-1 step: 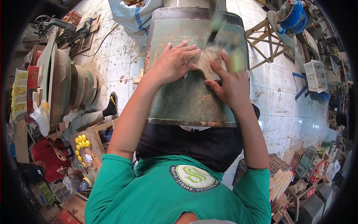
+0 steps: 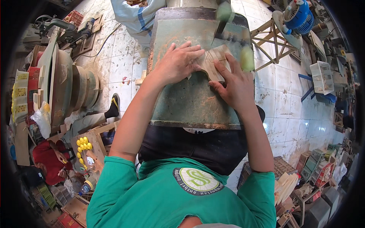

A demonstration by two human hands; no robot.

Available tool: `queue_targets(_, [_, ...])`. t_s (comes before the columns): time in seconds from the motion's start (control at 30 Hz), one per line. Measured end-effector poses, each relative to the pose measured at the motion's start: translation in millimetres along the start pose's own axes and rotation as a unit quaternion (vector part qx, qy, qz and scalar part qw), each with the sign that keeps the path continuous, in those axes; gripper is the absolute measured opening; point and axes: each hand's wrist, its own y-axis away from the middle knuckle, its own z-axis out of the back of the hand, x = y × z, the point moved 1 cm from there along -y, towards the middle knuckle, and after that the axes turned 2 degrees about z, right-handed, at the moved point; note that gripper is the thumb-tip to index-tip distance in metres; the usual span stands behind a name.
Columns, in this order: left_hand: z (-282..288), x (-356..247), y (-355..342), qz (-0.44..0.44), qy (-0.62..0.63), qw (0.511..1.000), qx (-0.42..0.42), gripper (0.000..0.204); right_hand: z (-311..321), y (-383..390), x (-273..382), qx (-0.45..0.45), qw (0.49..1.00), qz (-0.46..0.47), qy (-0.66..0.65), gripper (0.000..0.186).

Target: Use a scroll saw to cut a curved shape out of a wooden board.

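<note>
A thin, pale wooden piece [image 2: 215, 53] with lines on its face and a curved near edge lies on the worn, grey-green metal machine table [image 2: 183, 104]. My left hand [image 2: 178, 62] rests at the piece's left side, fingers spread. My right hand [image 2: 232, 80] lies on its right part, fingers apart, with the thumb at the near edge. Above the piece, a dark upright machine part [image 2: 219, 28] and green parts [image 2: 223, 12] around it are blurred; where the blade meets the wood cannot be made out.
A white sack [image 2: 129, 17] stands at the upper left, big round dark forms [image 2: 80, 85] at the left. A person in red [image 2: 47, 154] works by a board with several yellow objects [image 2: 83, 146]. A blue fan [image 2: 294, 15], white crate [image 2: 322, 78] and stacked wooden pieces [image 2: 285, 186] are on the right.
The blurred parts above the table have shifted, showing more of the wooden piece's upper right. My hands are in nearly the same places.
</note>
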Motion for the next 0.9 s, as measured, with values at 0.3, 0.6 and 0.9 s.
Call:
queue_targets(0.3, [1.0, 4.9, -6.5, -0.012, -0.021, 1.0, 0.015, 0.059, -4.8, 0.2, 4.4, -0.045, 0.999, 0.01, 0.022, 0.069])
queue_targets(0.6, [8.9, 5.6, -12.8, -0.01, -0.016, 0.998, 0.057, 0.058, -8.4, 5.2, 20.3, -0.103, 0.994, -0.008, 0.031, 0.064])
queue_targets(0.9, [13.8, 0.7, -8.4, -0.006, -0.021, 0.997, 0.068, 0.057, -5.1, 8.7, 20.7, -0.091, 0.996, -0.001, 0.014, 0.066])
